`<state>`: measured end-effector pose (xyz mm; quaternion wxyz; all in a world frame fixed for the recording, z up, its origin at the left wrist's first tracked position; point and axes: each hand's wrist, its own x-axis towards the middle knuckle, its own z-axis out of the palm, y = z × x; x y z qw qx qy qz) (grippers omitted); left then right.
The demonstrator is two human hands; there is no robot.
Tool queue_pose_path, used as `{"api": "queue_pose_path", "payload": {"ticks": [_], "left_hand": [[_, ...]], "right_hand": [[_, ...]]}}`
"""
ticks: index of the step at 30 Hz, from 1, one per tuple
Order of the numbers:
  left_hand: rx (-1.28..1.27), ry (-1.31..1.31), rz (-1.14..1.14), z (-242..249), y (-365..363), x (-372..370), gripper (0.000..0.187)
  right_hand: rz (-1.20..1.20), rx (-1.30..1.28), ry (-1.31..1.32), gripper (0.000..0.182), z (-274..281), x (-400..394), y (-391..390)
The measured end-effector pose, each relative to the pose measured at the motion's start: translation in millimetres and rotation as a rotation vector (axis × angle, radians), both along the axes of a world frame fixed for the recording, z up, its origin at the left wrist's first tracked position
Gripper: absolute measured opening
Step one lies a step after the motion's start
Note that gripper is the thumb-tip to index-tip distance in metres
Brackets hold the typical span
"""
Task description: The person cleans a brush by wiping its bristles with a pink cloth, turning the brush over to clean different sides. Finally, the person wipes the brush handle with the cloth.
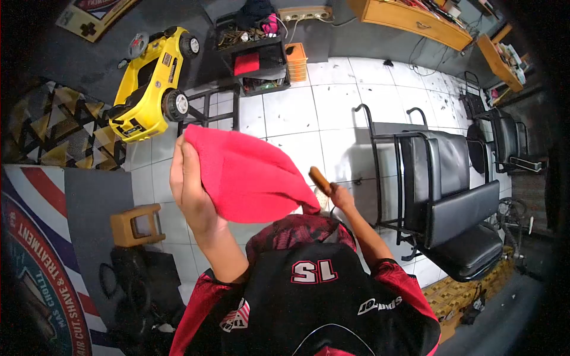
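A bright pink-red cloth [246, 178] hangs spread out in front of the chest. My left hand [195, 184] holds its upper left edge, the fingers behind and beside the fabric. On the right, my right hand [341, 197] is closed around one end of a brown brush-like object [320, 180], which points up and to the left. The cloth's lower right tip lies just left of this object, and whether they touch is unclear.
Black-framed chairs [448, 196] stand at the right. At the left are a yellow toy car [145, 89] on a black frame and a tan stool [136, 225]. A black shelf [267, 77] and orange drawers [296, 62] stand ahead, with a wooden drawer desk [415, 25] beyond.
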<state>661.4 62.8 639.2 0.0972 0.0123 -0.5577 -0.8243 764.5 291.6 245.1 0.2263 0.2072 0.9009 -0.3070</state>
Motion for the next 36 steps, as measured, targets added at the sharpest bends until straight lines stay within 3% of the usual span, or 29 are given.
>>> {"api": "queue_pose_path", "payload": {"ticks": [2,3,5,7,9,12,13,16,18,20,22,27,29,33,36], "left_hand": [[0.031,-0.007,-0.107,-0.4,-2.1,-0.4,0.031],[0.085,-0.050,-0.115,-2.0,1.8,-1.4,0.029],[0.192,-0.141,-0.137,-11.1,14.7,-2.8,0.028],[0.352,-0.337,-0.209,-28.9,19.9,-7.5,0.030],[0.475,-0.437,-0.329,-31.0,26.7,-7.9,0.030],[0.388,-0.428,-0.291,-26.2,31.8,-8.8,0.029],[0.355,-0.369,-0.344,-30.8,23.0,-10.5,0.033],[0.442,-0.447,-0.319,-21.6,16.4,-13.9,0.031],[0.502,-0.465,-0.360,-20.2,10.6,-14.8,0.032],[0.521,-0.446,-0.390,-13.9,9.1,-13.0,0.033],[0.526,-0.469,-0.378,-14.8,6.6,-12.5,0.033],[0.450,-0.497,-0.422,-26.0,5.7,-11.1,0.033],[0.430,-0.535,-0.463,-29.2,10.0,-9.5,0.033],[0.370,-0.589,-0.585,-44.2,20.8,-6.9,0.030],[0.122,-0.512,-0.399,-51.2,34.8,-0.7,0.035]], "right_hand": [[-0.204,-0.268,0.199,0.045,46.4,-17.9,-8.9],[-0.260,-0.483,0.431,0.042,74.3,-27.6,-18.4],[-0.452,-0.937,0.282,0.043,160.9,-43.9,-35.4],[-0.370,-1.247,0.418,0.042,213.6,-50.3,-49.8],[-0.166,-1.378,0.590,0.045,227.2,-53.0,-64.4],[-0.095,-1.626,0.474,0.048,230.7,-56.1,-77.1],[-0.020,-1.610,0.420,0.049,209.7,-61.0,-74.0],[0.179,-0.876,0.626,0.046,142.9,-63.0,-68.4],[0.313,-0.463,0.262,0.043,84.9,-51.3,-50.4],[0.375,-0.246,0.078,0.041,21.5,-25.2,-31.0],[0.259,-0.037,-0.152,0.043,9.7,-2.5,-19.4],[-0.004,-0.120,0.040,0.040,-12.5,18.3,5.7],[-0.150,-0.254,0.241,0.038,13.5,1.8,2.1],[-0.469,-0.883,0.476,0.045,157.1,-37.9,-23.1],[-0.438,-1.296,0.606,0.049,238.1,-42.2,-38.6]]}}
